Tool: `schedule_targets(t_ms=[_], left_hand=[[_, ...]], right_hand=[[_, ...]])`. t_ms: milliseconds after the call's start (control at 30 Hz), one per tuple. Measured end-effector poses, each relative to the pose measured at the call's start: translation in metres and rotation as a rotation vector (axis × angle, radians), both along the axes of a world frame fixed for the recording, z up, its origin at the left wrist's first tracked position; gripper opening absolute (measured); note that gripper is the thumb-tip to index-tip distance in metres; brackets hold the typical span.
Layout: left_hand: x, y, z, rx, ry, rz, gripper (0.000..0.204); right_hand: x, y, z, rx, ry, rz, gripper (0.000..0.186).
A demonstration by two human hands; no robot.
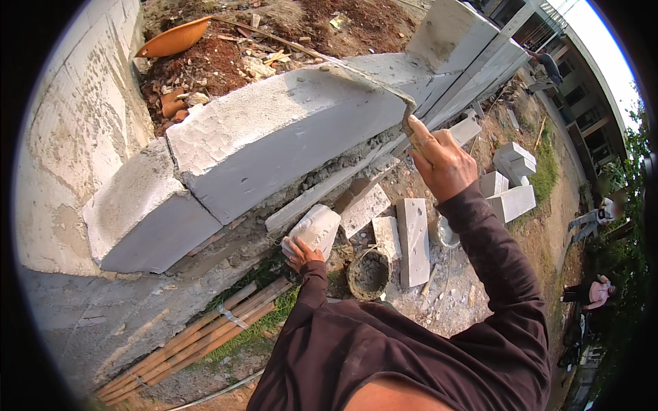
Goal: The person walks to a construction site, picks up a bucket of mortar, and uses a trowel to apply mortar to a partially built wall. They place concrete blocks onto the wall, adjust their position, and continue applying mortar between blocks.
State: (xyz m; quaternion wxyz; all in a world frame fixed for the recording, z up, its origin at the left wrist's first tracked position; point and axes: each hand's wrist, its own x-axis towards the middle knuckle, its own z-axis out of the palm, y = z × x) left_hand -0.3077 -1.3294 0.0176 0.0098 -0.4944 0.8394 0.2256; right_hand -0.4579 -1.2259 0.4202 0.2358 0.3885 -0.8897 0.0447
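My right grip [444, 163] wraps tightly around the long tool [410, 105]; my left grip [303, 255] lies part-open against the block chunk [318, 227], which uneven pressure could topple.

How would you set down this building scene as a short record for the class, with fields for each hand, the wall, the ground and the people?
Left hand: against a pale block; firmness of hold unclear
Right hand: grips a trowel-like tool
Wall: large pale blocks, rough mortar below
Ground: bucket of grey mix, loose blocks, strapped poles
Behind wall: tilted orange basin
People: three, far right
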Motion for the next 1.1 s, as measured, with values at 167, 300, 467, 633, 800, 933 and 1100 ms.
schedule_targets(t_ms=[167,300,467,633,800,933,1100], left_hand=[[-0.002,-0.001,0.002,0.004,0.007,-0.003,0.084],[-0.008,0.005,0.000,0.016,0.023,-0.047,0.084],[0.000,-0.001,-0.004,0.032,0.034,-0.045,0.082],[0.008,-0.013,0.010,0.014,-0.109,-0.150,0.090],[0.016,-0.024,0.005,0.010,-0.073,-0.196,0.098],[0.010,-0.021,0.000,-0.090,-0.021,-0.208,0.095],[0.017,-0.022,-0.011,-0.174,0.242,-0.176,0.083]], right_hand=[[-0.027,-0.013,-0.011,0.077,0.013,-0.065,0.053],[-0.088,0.018,0.006,0.031,0.047,-0.337,0.051],[-0.054,0.028,-0.020,0.041,0.000,-0.125,0.051],[-0.029,0.091,-0.078,-0.463,-0.090,0.079,0.050],[0.031,0.182,-0.152,-0.582,-0.363,-0.199,0.052],[0.072,0.259,-0.212,-0.692,-0.618,-0.595,0.051],[0.120,0.352,-0.273,-0.475,-0.736,-1.062,0.058]])
